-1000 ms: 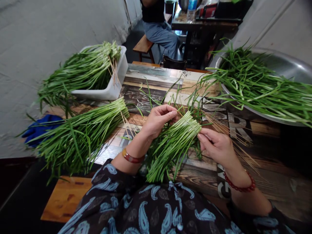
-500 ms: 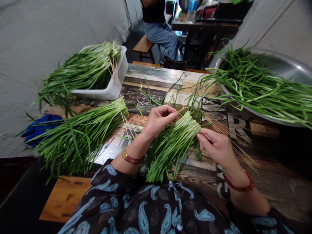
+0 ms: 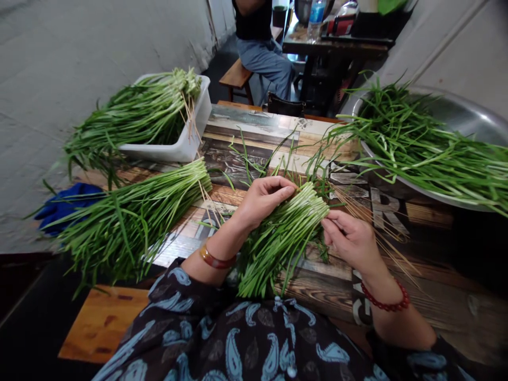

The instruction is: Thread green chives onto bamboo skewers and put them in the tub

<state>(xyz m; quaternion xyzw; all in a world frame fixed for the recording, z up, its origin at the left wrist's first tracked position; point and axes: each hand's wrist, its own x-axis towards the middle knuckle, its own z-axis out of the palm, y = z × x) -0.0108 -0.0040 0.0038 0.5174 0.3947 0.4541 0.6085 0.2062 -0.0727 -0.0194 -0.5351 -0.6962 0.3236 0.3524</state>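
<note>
The left hand (image 3: pixel 265 200) has crept a bit to the right over the last second, so its pinched thumb and finger now sit tighter up against the pale stalk ends of the chive bunch (image 3: pixel 288 233). The right hand (image 3: pixel 351 238) has its wrist swung in slightly, red bead bracelet (image 3: pixel 391 302) and all. Head cam tipped a hair too, so the water bottle (image 3: pixel 315 21) and steel basin (image 3: pixel 482 119) show up slightly lower and further right.

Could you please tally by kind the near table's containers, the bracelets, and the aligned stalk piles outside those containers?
White tub: 1
Metal basin: 1
Brown bangle: 1
Red bead bracelet: 1
Aligned stalk piles: 2
Total: 6
</note>
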